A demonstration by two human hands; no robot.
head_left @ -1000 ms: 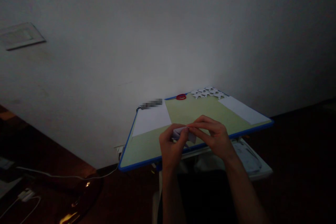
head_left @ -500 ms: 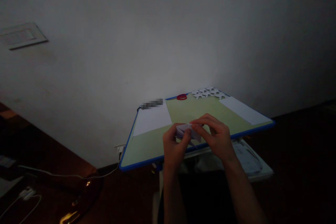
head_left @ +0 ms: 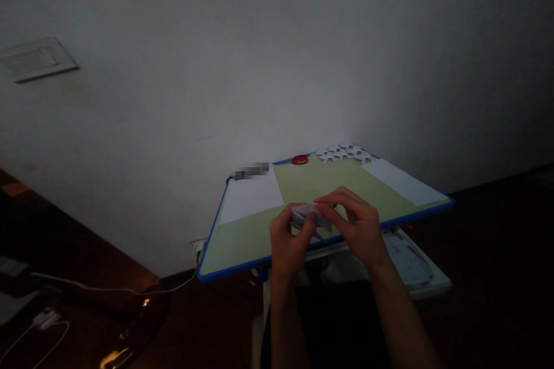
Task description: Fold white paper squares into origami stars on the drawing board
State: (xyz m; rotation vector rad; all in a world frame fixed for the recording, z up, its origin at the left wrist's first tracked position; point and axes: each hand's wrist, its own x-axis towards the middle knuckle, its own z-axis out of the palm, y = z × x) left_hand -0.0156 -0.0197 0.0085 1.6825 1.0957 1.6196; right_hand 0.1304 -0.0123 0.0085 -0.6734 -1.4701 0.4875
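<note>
Folded paper (head_left: 324, 221) is being held by both hands, lower centre of frame, above the table's (head_left: 242, 248) near edge. Left hand (head_left: 289, 245): paper is being pinched, thumb against fingers, gap only paper-wide. Right hand (head_left: 358, 223): top edge is being nipped between thumb and fingertips, nearly closed. Right of frame centre, the table's far edge is being occupied by red scissors (head_left: 299, 159) and folded pieces (head_left: 344, 153). White sheets (head_left: 253, 196) are being supported at both table sides.
</note>
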